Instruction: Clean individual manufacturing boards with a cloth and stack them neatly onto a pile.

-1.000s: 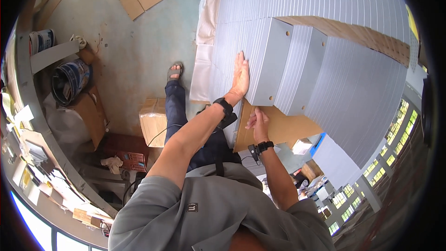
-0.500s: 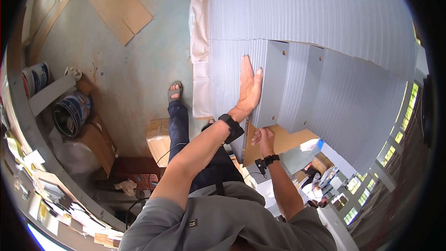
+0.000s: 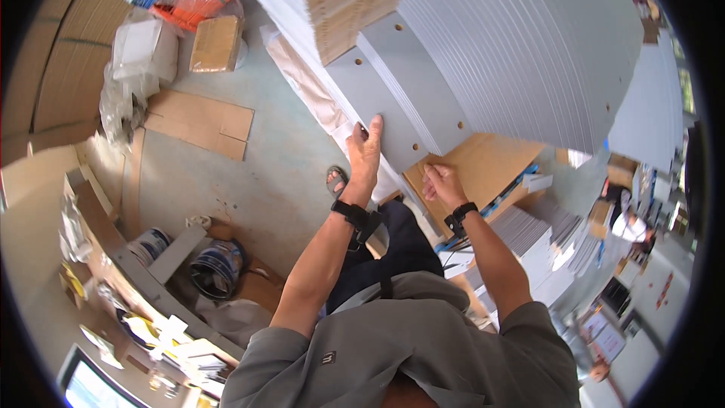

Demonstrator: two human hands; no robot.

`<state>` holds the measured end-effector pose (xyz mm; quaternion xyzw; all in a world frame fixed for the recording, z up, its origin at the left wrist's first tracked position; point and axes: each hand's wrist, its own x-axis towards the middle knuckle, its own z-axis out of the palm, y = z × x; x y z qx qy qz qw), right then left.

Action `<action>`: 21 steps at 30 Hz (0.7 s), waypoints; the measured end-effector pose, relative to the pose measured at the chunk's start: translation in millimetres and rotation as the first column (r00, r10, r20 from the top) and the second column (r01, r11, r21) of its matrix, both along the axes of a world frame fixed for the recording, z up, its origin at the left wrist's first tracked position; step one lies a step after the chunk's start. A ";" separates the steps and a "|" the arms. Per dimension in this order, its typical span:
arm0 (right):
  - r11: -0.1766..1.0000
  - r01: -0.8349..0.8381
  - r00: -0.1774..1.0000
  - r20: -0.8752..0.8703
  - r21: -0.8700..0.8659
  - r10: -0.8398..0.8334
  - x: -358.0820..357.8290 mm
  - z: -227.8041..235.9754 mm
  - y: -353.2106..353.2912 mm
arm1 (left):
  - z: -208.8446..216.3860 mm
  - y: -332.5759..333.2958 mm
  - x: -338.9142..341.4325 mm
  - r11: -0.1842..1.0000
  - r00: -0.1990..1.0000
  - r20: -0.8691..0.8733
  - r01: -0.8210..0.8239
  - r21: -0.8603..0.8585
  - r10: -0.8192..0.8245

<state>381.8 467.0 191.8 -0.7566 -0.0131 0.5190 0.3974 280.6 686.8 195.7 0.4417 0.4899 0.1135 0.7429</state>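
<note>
Stacked grey panels point(image 3: 377, 98) with small round holes in their ends rise in front of me. At the stack's near left edge is my left hand point(image 3: 364, 155), thumb apart from the fingers. It rests against the side of the panels without grasping a panel, and its fingertips are partly hidden. My right hand point(image 3: 444, 183) hovers by the brown board point(image 3: 483, 170) under the stack, fingers curled in and nothing visible in them. Whether it touches the board I cannot tell. A taller stack of grey panels point(image 3: 521, 45) stands to the right.
A stack with tan edges point(image 3: 351, 0) adjoins the panels at the far side. On the floor to the left lie a flat cardboard sheet point(image 3: 200, 125) and a taped carton point(image 3: 217, 44). Paint buckets point(image 3: 217, 268) stand below a workbench at left. Another person point(image 3: 627, 219) is at the right.
My view has turned, bringing the tan-edged stack and more floor into sight. My left hand has shifted along the panels' side to their near edge. The right hand stays curled near the brown board.
</note>
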 end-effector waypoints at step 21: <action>0.862 0.368 0.686 0.524 0.348 -0.505 -76.5 -24.6 11.6 | 13.9 48.0 -9.3 0.942 0.959 0.088 0.281 -0.184 -0.269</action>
